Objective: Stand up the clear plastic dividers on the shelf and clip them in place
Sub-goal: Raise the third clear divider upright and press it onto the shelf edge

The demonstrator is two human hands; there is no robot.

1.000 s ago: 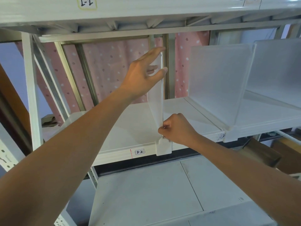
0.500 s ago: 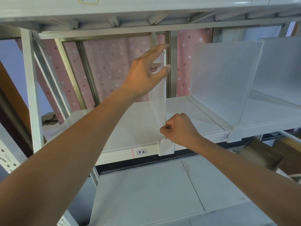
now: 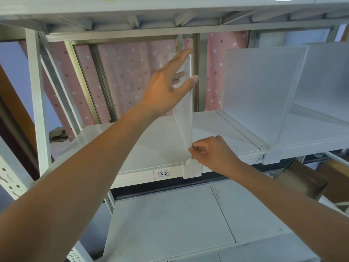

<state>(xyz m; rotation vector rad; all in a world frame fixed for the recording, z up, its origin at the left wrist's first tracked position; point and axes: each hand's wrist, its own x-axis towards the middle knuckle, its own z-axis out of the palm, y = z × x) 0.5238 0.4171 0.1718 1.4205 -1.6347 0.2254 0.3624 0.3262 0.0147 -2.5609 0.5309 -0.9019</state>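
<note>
A clear plastic divider (image 3: 184, 118) stands upright, edge-on to me, on the white shelf (image 3: 151, 148) labelled 3-2. Its white front clip (image 3: 191, 170) hangs over the shelf's front lip. My left hand (image 3: 168, 86) grips the divider near its top, fingers on the far side and thumb on the near side. My right hand (image 3: 209, 153) pinches the divider's lower front edge just above the clip. A second divider (image 3: 260, 91) stands upright on the same shelf to the right, and a third divider (image 3: 326, 82) stands beyond it.
A shelf deck (image 3: 170, 8) runs close overhead. A lower white shelf (image 3: 170, 220) lies below my arms. White steel uprights (image 3: 35, 95) stand at the left. A pink dotted curtain (image 3: 128, 76) hangs behind the rack. Cardboard boxes (image 3: 302, 180) sit low at the right.
Both hands keep their hold on the divider. The divider looks slightly more upright, and my view has shifted a little; the right hand's fingers now pinch slightly higher above the clip.
</note>
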